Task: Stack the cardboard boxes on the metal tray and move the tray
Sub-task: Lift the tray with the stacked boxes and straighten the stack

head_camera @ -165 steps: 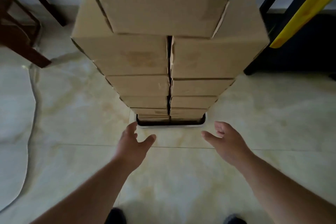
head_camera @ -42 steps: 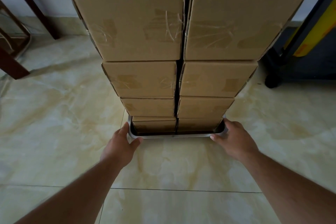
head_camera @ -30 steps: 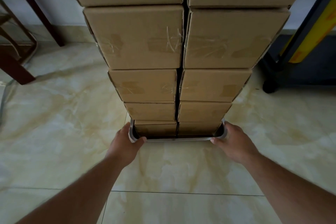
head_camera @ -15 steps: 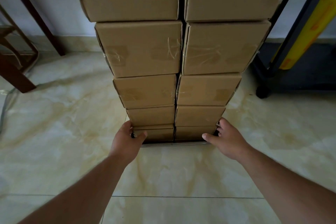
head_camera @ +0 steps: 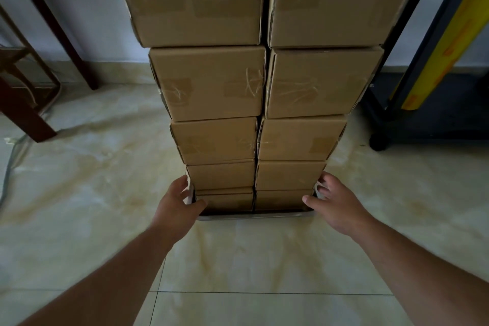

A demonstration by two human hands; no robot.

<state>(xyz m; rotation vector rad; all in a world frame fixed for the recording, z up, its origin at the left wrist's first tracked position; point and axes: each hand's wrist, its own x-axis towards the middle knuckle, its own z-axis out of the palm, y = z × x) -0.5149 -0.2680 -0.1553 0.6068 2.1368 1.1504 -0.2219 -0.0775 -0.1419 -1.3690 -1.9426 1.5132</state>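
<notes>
Two side-by-side columns of taped brown cardboard boxes [head_camera: 211,85] rise from a shallow metal tray [head_camera: 251,216] on the tiled floor, with several boxes in each column. The top of the stack runs out of view. My left hand [head_camera: 176,206] grips the tray's near left corner, thumb over the rim. My right hand [head_camera: 336,206] holds the near right corner, fingers curled around the tray's edge. Only the tray's front rim shows; the boxes hide the rest.
Dark red wooden table legs [head_camera: 63,40] and a chair frame [head_camera: 23,103] stand at the left by the white wall. A black wheeled cart [head_camera: 423,114] with a yellow panel [head_camera: 447,42] stands close at the right. A grey cable [head_camera: 10,161] lies on the floor at the far left.
Both hands came from open air to the tray's near corners and gripped them. The tray with its stack has slid away from me across the floor towards the wall.
</notes>
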